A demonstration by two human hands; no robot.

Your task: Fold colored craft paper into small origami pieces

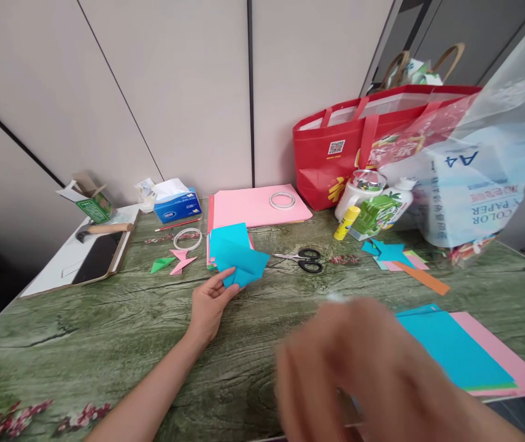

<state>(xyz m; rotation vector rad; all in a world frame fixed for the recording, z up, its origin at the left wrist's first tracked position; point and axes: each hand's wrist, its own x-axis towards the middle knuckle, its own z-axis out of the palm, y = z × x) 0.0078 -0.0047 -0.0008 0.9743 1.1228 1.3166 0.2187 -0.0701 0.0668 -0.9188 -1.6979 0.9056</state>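
My left hand [209,304] pinches a folded piece of blue paper [246,261] by its lower edge, above the table. Behind it, partly covered, a small stack of square paper with a blue sheet [228,233] on top lies flat. Close to the camera my right hand [349,362] is raised and smeared by motion, fingers bent. A whitish blur shows at its top edge; whether it holds anything I cannot make out. Black-handled scissors [306,260] lie just right of the folded paper. Left of it are pink folded paper [182,261] and a green folded piece [161,264].
Tape rolls [187,239], a pencil [178,224], a tissue box [177,205] and pink sheets [248,205] lie toward the wall. A glue stick [347,223], red bag [326,156], paper scraps [391,253] and blue sheets [455,344] are right; a hammer [105,228] is left.
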